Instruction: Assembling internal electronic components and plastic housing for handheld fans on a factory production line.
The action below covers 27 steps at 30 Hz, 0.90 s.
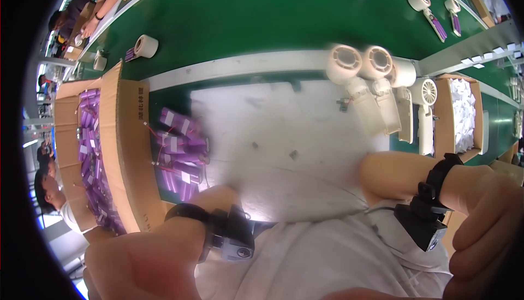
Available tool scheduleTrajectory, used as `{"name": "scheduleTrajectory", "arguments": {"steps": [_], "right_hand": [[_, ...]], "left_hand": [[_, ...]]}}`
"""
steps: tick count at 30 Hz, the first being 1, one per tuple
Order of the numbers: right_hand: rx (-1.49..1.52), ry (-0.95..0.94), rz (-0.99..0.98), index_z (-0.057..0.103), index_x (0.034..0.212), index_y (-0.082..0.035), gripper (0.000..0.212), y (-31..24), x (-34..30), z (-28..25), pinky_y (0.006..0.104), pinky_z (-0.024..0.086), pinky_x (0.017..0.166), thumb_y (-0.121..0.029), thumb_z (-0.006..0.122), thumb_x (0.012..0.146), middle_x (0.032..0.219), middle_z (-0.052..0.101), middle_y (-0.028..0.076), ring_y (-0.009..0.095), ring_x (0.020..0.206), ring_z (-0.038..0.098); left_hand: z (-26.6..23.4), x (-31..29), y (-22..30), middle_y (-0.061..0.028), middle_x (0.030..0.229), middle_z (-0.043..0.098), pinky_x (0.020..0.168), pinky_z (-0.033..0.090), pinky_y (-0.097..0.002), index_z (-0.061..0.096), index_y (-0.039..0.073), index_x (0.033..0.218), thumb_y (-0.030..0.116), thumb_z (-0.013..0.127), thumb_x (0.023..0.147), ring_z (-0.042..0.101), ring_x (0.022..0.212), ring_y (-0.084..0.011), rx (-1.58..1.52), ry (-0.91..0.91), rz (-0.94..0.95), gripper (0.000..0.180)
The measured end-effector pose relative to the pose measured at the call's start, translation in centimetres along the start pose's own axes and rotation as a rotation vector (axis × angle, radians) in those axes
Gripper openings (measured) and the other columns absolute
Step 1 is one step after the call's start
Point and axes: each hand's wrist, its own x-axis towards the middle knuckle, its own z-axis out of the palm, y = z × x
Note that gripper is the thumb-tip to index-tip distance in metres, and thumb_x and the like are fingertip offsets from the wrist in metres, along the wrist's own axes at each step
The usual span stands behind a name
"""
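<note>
My left hand (144, 262) is raised close at the lower left, its back showing and its fingers mostly cut off or hidden. At the lower right my right hand (486, 223) is also raised, with its fingers curled in; whatever they hold, if anything, is hidden. Each wrist wears a black strap with a small camera (237, 250). Beyond my left forearm lies a pile of purple battery packs (177, 144) with thin red wires. Several cream-coloured handheld fan housings (371, 103) lie at the right of the white work mat (262, 131), apart from both hands.
A cardboard box (128, 147) of purple battery packs stands left. Another box (445, 117) holds small white pieces at right. Beyond a pale rail (234, 66), a green conveyor belt (262, 16) carries a few fan parts (146, 46). Other people sit at the far left.
</note>
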Motion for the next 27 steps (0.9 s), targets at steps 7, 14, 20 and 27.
{"name": "scheduleTrajectory", "arguments": {"steps": [7,14,20,27], "right_hand": [[0.044,-0.022,-0.064,0.067,0.117,-0.019,0.034,-0.2,-1.1,1.5,0.0265,0.029,0.038,-0.035,0.068,0.087,0.059,0.056,0.008,0.016,0.041,0.046],[0.041,-0.006,-0.038,0.067,0.116,-0.019,0.033,-0.4,-3.0,-1.1,0.0263,0.029,0.039,-0.034,0.068,0.087,0.059,0.056,0.008,0.016,0.042,0.046],[0.079,-0.02,-0.008,0.067,0.115,-0.019,0.033,2.1,1.6,1.2,0.0262,0.03,0.039,-0.034,0.068,0.086,0.059,0.056,0.008,0.015,0.042,0.046],[0.052,-0.006,0.025,0.067,0.114,-0.019,0.032,2.1,1.5,-0.2,0.026,0.03,0.039,-0.034,0.069,0.086,0.059,0.057,0.007,0.015,0.042,0.046]], "left_hand": [[-0.2,-0.7,1.5,0.0034,0.06,0.06,0.051,0.037,-0.0226,0.057,0.011,0.059,-0.002,0.059,0.071,0.052,0.052,-0.0067,0.273,0.277,0.318,0.017],[2.0,4.8,7.8,-0.0021,0.074,0.056,0.05,0.044,-0.019,0.053,0.004,0.074,-0.014,0.07,0.07,0.054,0.055,-0.0113,0.94,-0.26,-0.999,0.025],[3.0,7.2,9.1,-0.0039,0.082,0.057,0.062,0.047,-0.028,0.058,0.011,0.081,0.002,0.071,0.071,0.054,0.076,-0.0198,0.749,-0.353,-1.107,0.018],[3.4,6.6,7.2,-0.0053,0.087,0.059,0.073,0.05,-0.0354,0.062,0.015,0.088,0.013,0.071,0.073,0.055,0.092,-0.0267,0.541,-0.376,-1.133,0.017]]}}
